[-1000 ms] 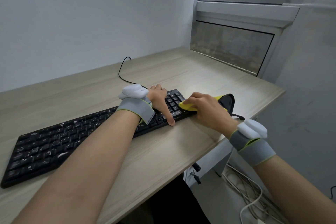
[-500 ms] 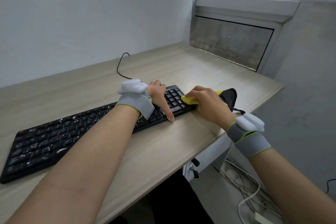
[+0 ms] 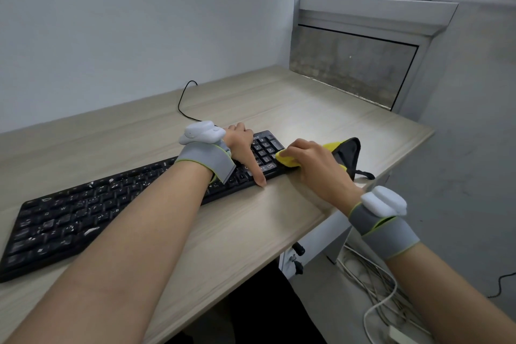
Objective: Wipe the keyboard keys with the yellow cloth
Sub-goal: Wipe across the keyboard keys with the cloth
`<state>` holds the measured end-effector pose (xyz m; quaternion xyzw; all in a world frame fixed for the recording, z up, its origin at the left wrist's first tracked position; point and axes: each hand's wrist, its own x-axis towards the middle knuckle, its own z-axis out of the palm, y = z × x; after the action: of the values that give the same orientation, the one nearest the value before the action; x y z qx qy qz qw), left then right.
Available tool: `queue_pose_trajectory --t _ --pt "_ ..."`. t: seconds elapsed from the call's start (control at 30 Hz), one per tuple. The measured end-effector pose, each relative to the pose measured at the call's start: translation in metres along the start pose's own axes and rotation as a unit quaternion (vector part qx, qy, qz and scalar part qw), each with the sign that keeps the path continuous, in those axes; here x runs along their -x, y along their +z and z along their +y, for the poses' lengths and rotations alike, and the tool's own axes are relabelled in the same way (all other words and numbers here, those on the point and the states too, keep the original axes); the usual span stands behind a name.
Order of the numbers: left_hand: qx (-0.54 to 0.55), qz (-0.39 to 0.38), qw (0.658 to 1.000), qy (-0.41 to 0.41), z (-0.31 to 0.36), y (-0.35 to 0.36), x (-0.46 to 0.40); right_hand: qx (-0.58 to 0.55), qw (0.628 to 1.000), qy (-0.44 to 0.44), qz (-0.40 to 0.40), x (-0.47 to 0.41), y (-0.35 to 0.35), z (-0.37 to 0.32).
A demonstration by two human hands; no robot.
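Note:
A black keyboard [image 3: 83, 218] with white smudges on its keys lies slantwise across the wooden desk [image 3: 251, 226]. My left hand [image 3: 243, 149] rests on the keyboard's right part, fingers over the far edge and thumb stretched down to the near edge, holding it steady. My right hand [image 3: 312, 165] grips the yellow cloth [image 3: 287, 160], bunched and pressed on the number-pad keys at the keyboard's right end. The cloth has a black side [image 3: 347, 151] that trails behind my right hand toward the desk's right edge. Both wrists wear grey bands with white devices.
The keyboard's black cable [image 3: 183, 100] loops to the back wall. A framed panel [image 3: 349, 70] stands at the desk's far right. The desk's right edge [image 3: 396, 167] is close to my right hand. Cables [image 3: 377, 288] lie on the floor below.
My right hand with the cloth has shifted slightly up the number pad, toward the far rows. My left hand keeps its place on the keyboard. The view has tilted a little.

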<state>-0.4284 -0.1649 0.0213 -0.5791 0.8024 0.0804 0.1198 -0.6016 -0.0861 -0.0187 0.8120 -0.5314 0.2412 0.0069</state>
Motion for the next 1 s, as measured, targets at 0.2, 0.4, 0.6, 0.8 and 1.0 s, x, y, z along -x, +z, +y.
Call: queue_pose_trajectory --t 0.2,0.4,0.6,0.8,1.0 --pt "0.002 0.001 1.0 0.0 0.001 0.001 0.0 -0.007 1.0 -0.006 0.008 0.013 -0.005 0.006" --pt "0.002 0.001 1.0 0.0 0.001 0.001 0.002 -0.003 1.0 -0.009 0.006 0.005 0.001 -0.006" --pt "-0.006 -0.003 1.0 0.001 0.001 0.0 0.002 -0.003 1.0 -0.007 0.011 0.016 -0.005 0.004" --pt "-0.01 -0.008 1.0 -0.001 0.001 -0.001 0.001 0.014 1.0 0.023 0.005 -0.015 0.004 -0.006" --pt "-0.011 0.0 1.0 0.001 0.002 0.001 0.001 0.021 1.0 0.0 0.009 -0.003 0.003 -0.001"
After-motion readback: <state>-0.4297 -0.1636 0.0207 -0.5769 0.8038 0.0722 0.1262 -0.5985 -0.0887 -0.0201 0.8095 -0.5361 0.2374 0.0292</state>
